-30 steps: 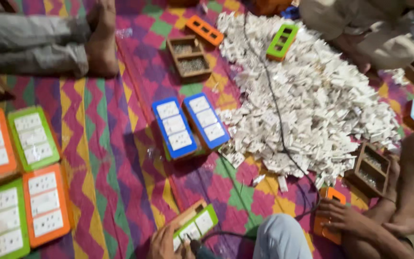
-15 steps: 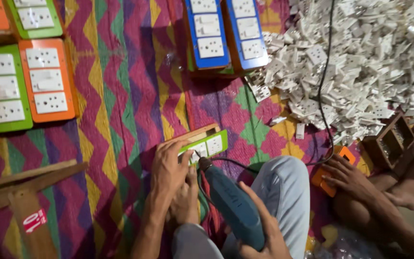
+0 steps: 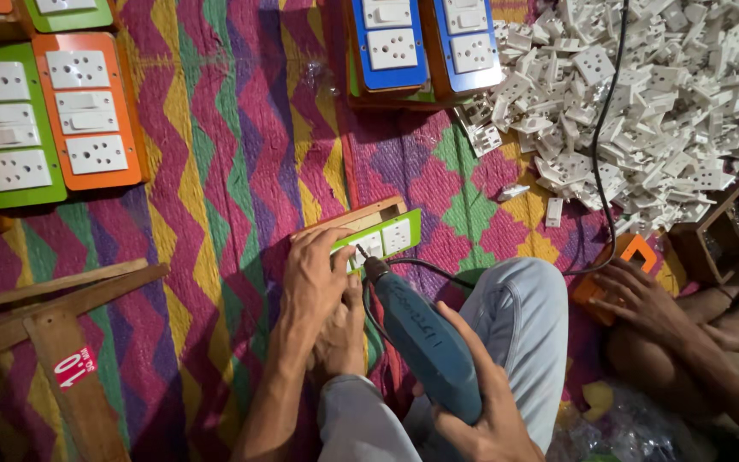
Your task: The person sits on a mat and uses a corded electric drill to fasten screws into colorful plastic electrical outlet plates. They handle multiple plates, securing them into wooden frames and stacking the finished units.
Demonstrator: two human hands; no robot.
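Note:
My left hand [image 3: 316,282] presses down on a green switch board [image 3: 380,239] set in a small wooden box [image 3: 352,217] on the woven mat. My right hand [image 3: 481,411] grips a blue-grey electric screwdriver [image 3: 421,338]. Its bit touches the green board's face next to the white sockets. A black cord [image 3: 602,154] runs from the tool across the mat and over the pile of white parts. My knee in light jeans [image 3: 515,316] sits beside the tool.
Another person's hand [image 3: 639,295] rests on an orange plate [image 3: 617,265] at the right, near an open wooden box [image 3: 724,231]. A large heap of white sockets [image 3: 660,94] lies top right. Blue boards [image 3: 425,43] and orange and green boards [image 3: 53,120] lie around; wooden slats [image 3: 53,334] at the left.
The view has tilted down and closed in on my hands. The screwdriver has come into my right hand and its tip now meets the green board, which my left hand holds steady.

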